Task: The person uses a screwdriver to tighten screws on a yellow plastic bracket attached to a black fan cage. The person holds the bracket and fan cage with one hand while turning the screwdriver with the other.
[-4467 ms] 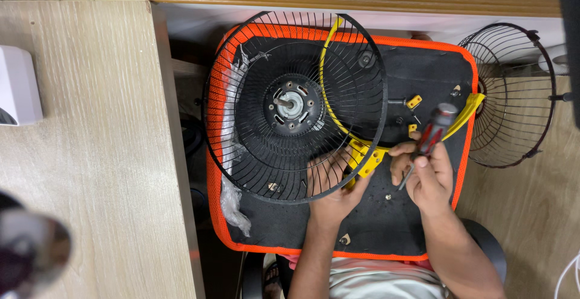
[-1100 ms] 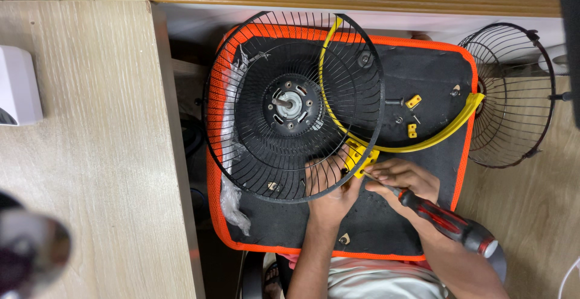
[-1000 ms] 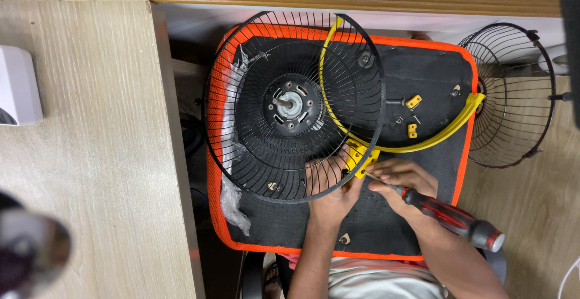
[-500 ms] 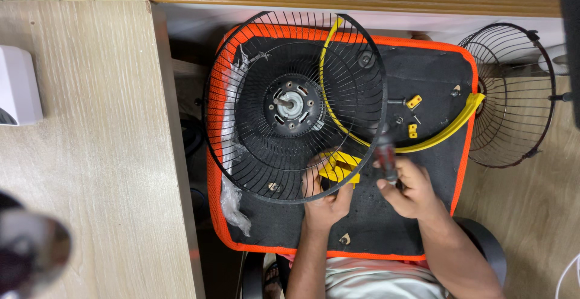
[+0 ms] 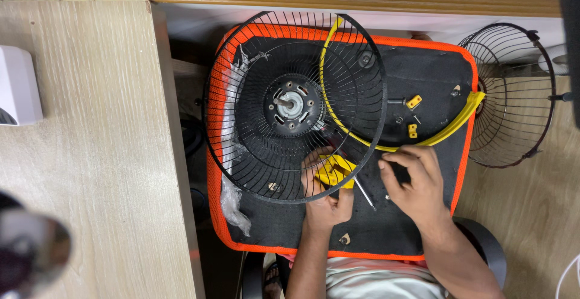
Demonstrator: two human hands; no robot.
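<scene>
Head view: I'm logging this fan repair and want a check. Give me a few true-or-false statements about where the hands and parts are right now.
1. The left hand grips the rim of the black fan guard by the yellow clip. True.
2. The right hand holds a red-handled screwdriver. False: no red handle shows in it; it rests on the black mat.
3. A second wire guard lies to the right of the mat. True.
4. The fan blades are mounted on the motor. False: the shaft is bare.
5. A yellow band lies across the mat. True.
</scene>
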